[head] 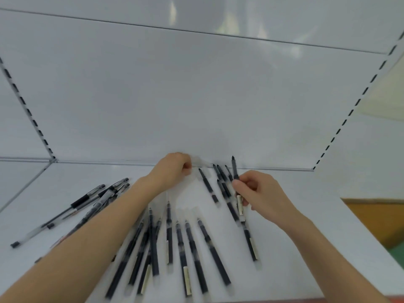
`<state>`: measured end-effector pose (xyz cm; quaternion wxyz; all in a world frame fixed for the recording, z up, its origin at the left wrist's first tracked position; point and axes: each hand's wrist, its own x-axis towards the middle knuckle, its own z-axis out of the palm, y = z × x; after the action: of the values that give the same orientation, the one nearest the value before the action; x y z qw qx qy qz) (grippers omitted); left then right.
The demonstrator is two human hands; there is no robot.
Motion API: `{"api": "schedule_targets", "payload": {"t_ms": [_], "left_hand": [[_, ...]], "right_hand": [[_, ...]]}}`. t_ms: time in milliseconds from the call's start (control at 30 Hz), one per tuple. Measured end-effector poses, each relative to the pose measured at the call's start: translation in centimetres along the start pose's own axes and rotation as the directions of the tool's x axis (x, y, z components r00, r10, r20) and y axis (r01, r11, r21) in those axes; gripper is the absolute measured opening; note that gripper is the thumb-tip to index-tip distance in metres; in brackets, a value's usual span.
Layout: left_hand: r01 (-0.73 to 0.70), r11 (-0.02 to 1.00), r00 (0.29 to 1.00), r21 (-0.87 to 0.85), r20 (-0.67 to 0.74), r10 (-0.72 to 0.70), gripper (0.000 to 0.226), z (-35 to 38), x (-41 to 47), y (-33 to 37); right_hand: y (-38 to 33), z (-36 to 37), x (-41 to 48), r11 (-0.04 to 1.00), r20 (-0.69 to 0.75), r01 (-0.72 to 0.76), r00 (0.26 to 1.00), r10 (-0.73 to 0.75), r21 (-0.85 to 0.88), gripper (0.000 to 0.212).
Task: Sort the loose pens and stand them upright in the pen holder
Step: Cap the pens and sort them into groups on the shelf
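We are only at the start, because lots of pens (192, 254) lie flat on the white shelf (306, 237), with more in a pile (87, 202) off to the left, and we can't make out a pen holder for sure. Our right hand (260, 193) pinches one black pen (235, 171) between thumb and fingers, tip up, near the back wall (196, 95). Our left hand (172, 169) is curled shut by the wall on something pale and blurry, and we cannot tell what it is.

Black pens (194, 254) scattered flat on white shelf, 1 pen (235, 171) raised upright
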<state>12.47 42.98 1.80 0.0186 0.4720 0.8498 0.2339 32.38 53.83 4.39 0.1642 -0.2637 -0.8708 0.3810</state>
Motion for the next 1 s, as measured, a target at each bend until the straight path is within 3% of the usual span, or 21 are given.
{"api": "schedule_targets", "payload": {"t_ms": [67,100,167,200,267,367,600,867,1000], "left_hand": [[0.071,0.953,0.993,-0.296,-0.072,-0.096,0.01,-1.2,-1.0,1.0],[0.096,0.863,0.987,-0.496,-0.068,-0.149,0.01,-1.9,-1.6,1.7],[0.109,0.536,0.979,-0.837,-0.002,-0.202,0.015,-3.4,-3.2,3.1],[0.106,0.372,0.977,-0.922,0.027,-0.211,0.017,-4.0,-3.9,3.7],[0.096,0.159,0.973,-0.983,0.059,-0.221,0.016,-5.1,-5.1,4.8],[0.066,0.019,0.971,-0.998,0.06,-0.23,0.013,-6.1,-6.4,5.7],[-0.004,-0.049,0.971,-0.999,0.008,-0.239,0.012,-6.8,-7.6,6.3],[-0.052,0.106,0.964,-0.993,-0.078,-0.255,0.013,-6.2,-7.9,6.7],[-0.049,0.125,0.963,-0.991,-0.08,-0.259,0.01,-5.7,-7.9,7.4]], "right_hand": [[-0.5,-0.2,-0.5,0.994,-0.02,0.023,1.0,-0.021,0.11,0.018],[-0.9,-0.4,-0.8,0.984,-0.028,0.036,0.999,-0.032,0.175,0.017],[-2.1,-0.5,-1.6,0.958,-0.035,0.074,0.997,-0.067,0.276,0.016],[-2.8,-0.5,-2.1,0.948,-0.037,0.101,0.995,-0.095,0.301,0.016],[-4.0,-0.2,-3.1,0.936,-0.03,0.155,0.988,-0.154,0.317,0.016],[-5.5,0.2,-4.3,0.927,0.004,0.224,0.972,-0.236,0.3,0.017],[-6.7,0.7,-5.0,0.926,0.049,0.231,0.965,-0.256,0.299,0.02],[-6.3,0.8,-5.2,0.914,0.006,0.222,0.971,-0.238,0.339,0.02],[-5.9,0.8,-5.0,0.918,-0.011,0.223,0.973,-0.232,0.328,0.022]]}}
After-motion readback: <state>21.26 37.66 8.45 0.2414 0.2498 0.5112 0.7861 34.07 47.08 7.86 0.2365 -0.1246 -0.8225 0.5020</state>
